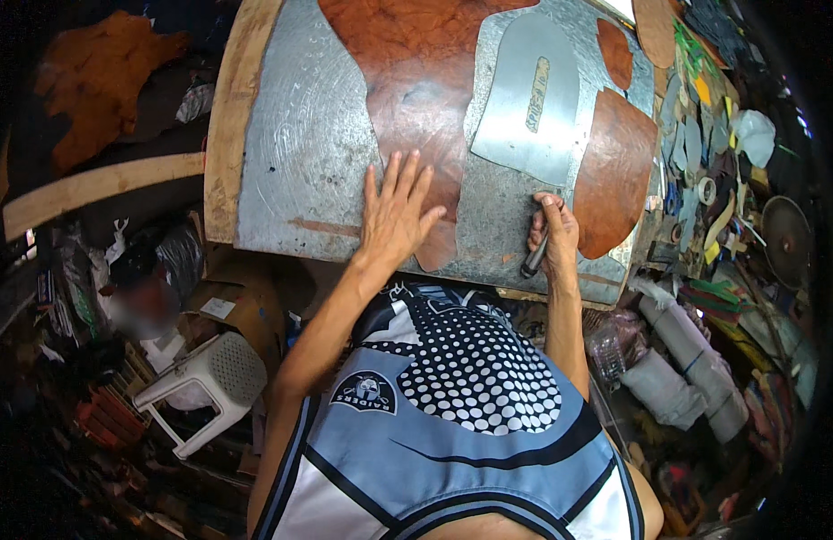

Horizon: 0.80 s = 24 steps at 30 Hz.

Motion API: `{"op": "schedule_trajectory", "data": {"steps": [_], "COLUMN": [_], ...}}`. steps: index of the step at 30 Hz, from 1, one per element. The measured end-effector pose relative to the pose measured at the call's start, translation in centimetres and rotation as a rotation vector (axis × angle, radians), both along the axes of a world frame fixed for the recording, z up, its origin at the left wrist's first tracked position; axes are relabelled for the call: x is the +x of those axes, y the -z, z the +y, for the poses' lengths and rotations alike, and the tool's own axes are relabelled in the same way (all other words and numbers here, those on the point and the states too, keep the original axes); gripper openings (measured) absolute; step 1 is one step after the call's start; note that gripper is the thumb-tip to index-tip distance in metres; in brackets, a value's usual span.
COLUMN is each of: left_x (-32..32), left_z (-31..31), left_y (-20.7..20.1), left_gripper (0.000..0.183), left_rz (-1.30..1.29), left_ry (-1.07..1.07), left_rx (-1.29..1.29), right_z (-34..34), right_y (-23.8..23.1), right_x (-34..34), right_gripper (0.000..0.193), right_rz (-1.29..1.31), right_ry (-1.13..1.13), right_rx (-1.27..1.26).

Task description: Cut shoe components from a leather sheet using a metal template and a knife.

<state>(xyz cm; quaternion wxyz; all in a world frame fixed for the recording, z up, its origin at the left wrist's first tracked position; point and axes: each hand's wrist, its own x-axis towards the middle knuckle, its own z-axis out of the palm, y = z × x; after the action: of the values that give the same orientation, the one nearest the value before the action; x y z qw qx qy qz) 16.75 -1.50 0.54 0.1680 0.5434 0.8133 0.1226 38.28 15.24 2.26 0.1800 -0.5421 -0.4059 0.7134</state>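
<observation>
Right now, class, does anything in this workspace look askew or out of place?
Yes: the white plastic stool at lower left seems tipped, its legs pointing away toward the picture's lower left. The metal sheet also bears a brown streak left of the left hand; stain or wear, I cannot tell.

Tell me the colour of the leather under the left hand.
The leather is mottled reddish-brown, best seen in head view.
</observation>
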Motion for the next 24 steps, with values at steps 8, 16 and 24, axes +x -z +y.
{"op": "schedule_trajectory", "data": {"steps": [8, 16, 24], "left_x": [-12.7, -19.4, -19.2], "left_z": [8.5, 16.0, 16.5], "left_y": [4.3, 5.6, 5.7], "left_gripper": [0.068, 0.068, 0.071], "left_rz": [0.313, 0.236, 0.237], "left_ry": [0.104, 0.041, 0.106], "left_rx": [0.074, 0.102, 0.250], "right_z": [0.5, -0.4, 0.3], "right_y": [-0.2, -0.1, -0.3], "right_x": [-1.2, -0.5, -0.9], "right_gripper": [0.029, 0.030, 0.026], "right_rz": [-0.057, -0.113, -0.161], "right_ry": [0.087, 0.125, 0.159], "right_rx": [0.012, 0.020, 0.028]}}
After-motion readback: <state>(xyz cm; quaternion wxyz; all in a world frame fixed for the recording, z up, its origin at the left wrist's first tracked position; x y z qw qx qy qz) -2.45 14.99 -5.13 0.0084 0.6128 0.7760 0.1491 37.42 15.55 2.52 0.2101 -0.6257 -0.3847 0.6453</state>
